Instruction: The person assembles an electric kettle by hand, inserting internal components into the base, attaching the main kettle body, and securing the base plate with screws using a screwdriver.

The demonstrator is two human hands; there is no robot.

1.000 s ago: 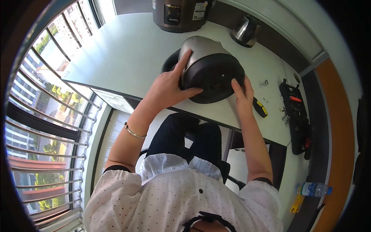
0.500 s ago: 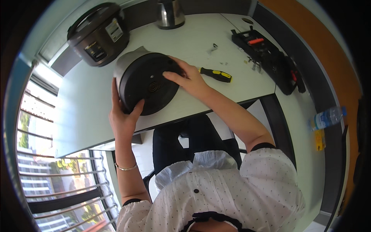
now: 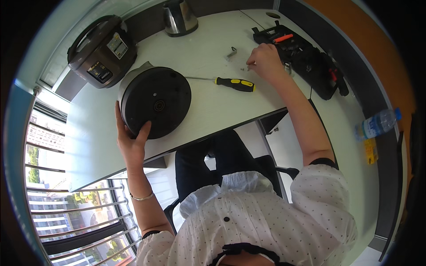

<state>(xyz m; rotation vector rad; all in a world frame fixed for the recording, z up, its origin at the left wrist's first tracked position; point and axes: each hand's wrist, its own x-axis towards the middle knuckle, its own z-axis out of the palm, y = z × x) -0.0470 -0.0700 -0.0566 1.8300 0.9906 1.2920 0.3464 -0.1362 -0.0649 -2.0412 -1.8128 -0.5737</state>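
Note:
A metal electric kettle [image 3: 159, 91] lies tilted on the table, its round black underside with a ringed socket facing me. My left hand [image 3: 132, 139] grips its lower left rim, thumb on the black base and fingers behind the metal side. Away to the right, my right hand [image 3: 265, 62] reaches down to the tabletop beside small loose screws [image 3: 242, 69]. Its fingers are bent together, and whatever is between them is too small to tell. A yellow and black screwdriver [image 3: 236, 84] lies between the kettle and my right forearm. A small metal bracket [image 3: 231, 53] rests just beyond the screws.
An open black tool case [image 3: 310, 66] with a red-handled tool lies at the right. A brown rice cooker [image 3: 103, 53] and another metal kettle [image 3: 179, 18] stand at the back. A water bottle [image 3: 378, 124] lies at the far right. The table's front edge [image 3: 213, 133] runs before my lap.
My right hand has let go of the kettle and moved right to the small parts. My left hand still holds the kettle, which now lies a little lower and to the left in view.

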